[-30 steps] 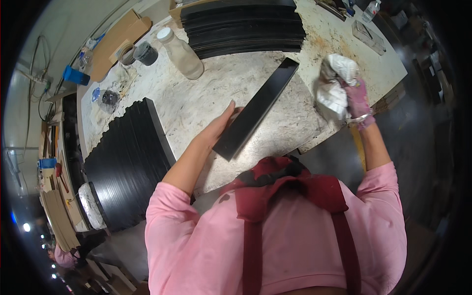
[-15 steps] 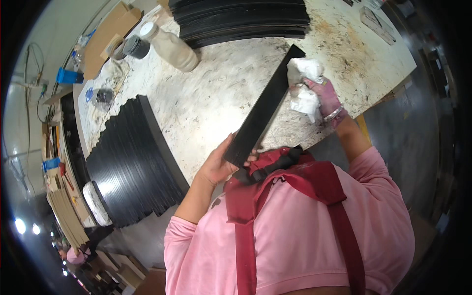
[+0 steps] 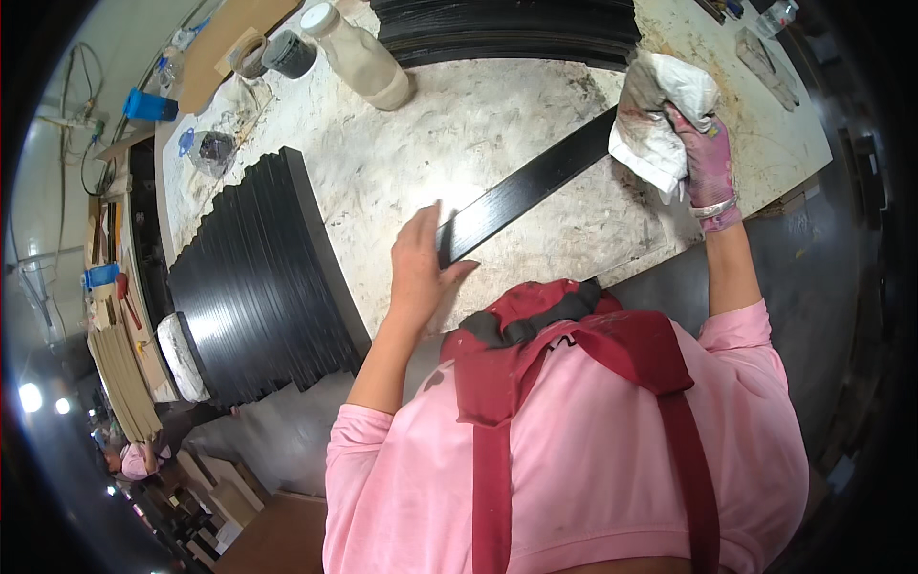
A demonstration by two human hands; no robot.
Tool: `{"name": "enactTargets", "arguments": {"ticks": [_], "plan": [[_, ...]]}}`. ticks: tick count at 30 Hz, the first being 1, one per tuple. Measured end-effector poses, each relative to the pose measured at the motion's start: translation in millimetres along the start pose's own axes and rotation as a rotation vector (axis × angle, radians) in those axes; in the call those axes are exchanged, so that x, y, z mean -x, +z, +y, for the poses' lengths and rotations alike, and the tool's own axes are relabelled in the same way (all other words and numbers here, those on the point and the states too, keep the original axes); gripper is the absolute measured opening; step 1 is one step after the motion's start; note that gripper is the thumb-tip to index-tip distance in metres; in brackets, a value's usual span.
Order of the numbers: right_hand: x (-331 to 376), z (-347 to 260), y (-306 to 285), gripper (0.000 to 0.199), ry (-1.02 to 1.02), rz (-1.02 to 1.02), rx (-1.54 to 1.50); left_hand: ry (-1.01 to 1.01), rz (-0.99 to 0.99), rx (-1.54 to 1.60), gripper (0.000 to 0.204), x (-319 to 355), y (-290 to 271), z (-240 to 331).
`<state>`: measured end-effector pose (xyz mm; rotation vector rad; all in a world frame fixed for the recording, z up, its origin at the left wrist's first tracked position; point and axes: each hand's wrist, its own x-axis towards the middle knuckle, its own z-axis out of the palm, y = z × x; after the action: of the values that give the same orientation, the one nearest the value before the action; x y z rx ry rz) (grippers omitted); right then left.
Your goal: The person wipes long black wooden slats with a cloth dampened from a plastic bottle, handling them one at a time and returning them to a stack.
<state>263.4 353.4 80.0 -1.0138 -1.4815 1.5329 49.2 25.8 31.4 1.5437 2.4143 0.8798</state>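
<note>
While left hand (image 3: 418, 273) pins near end of black strip (image 3: 524, 188) flat on worktable (image 3: 459, 124), fingers together, thumb out, right hand (image 3: 703, 158) fingers curled around white rag (image 3: 660, 120) at strip's far end, black stack (image 3: 258, 277) left, bottle (image 3: 361, 59) behind

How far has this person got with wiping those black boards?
Hard to say which stack is finished. In hand: the left hand steadies one end of a black board on the stained bench, while the right hand presses a white cloth on its far end. A stack of black boards lies left, another stack at the far edge.
</note>
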Motion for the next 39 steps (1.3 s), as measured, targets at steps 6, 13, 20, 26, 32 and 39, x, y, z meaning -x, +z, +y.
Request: {"name": "enactTargets", "arguments": {"ticks": [6,13,20,26,32,39], "plan": [[76.4,-6.8,126.3,0.023,-0.691,-0.610,0.775,-0.363,0.017,0.254,0.095,31.0,6.1,-16.9],[64.3,58.0,134.1,0.028,-0.513,-0.547,1.387,-0.351,0.070,0.262,0.090,32.5,9.1,-20.7],[51.9,81.8,113.2,0.028,-0.522,-0.567,1.199,-0.203,0.050,0.104,0.055,25.5,13.4,-23.2],[61.5,79.7,118.8,0.034,-0.604,-0.575,1.346,-0.205,0.053,0.127,0.056,30.1,11.9,-28.4],[69.4,98.2,116.8,0.027,-0.730,-0.397,1.368,-0.158,0.073,0.102,0.057,26.6,14.5,-25.3],[15.5,84.1,70.6,0.027,-0.700,-0.385,1.296,-0.215,0.064,0.117,0.056,33.2,12.2,-23.9]]}}
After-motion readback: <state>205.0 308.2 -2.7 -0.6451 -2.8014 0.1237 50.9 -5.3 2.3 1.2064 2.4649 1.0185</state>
